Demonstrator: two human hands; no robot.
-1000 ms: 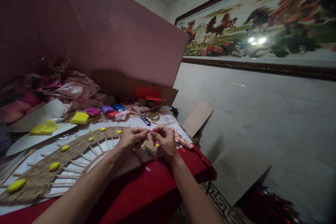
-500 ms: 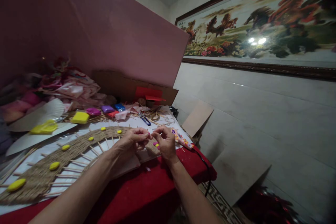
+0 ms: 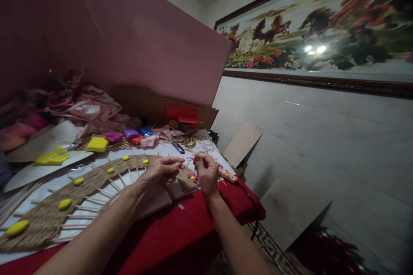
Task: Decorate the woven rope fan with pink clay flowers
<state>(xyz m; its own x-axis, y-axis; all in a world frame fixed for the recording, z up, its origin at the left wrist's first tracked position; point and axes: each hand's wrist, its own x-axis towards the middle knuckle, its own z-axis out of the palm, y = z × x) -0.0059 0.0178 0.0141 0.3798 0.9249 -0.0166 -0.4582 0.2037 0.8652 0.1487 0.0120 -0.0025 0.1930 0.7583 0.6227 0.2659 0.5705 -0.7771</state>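
My left hand (image 3: 164, 169) pinches a small piece of magenta clay (image 3: 182, 166) between thumb and fingertips. A short gap to its right, my right hand (image 3: 207, 175) is closed in a pinch; what it holds, if anything, is too small to make out. Both are raised over the right end of a fan-shaped woven twine piece (image 3: 41, 215) with sticks through it. Yellow clay ovals (image 3: 65, 203) are spaced along its band. Near my right hand, a clay flower (image 3: 192, 177) with magenta petals and a yellow middle sits on the weave.
Behind the weave lie packs of yellow clay (image 3: 97, 144), purple clay (image 3: 130, 133) and blue clay (image 3: 146, 131). Blue-handled snips (image 3: 177, 148) rest near twine. A flower-patterned item (image 3: 227, 172) lies at the right edge of the red tablecloth (image 3: 161, 240). Pink fabric (image 3: 93, 111) is heaped at the back left.
My hands have drawn apart, the right one moving slightly to the right. The magenta clay stays in my left fingertips. The view has shifted a little.
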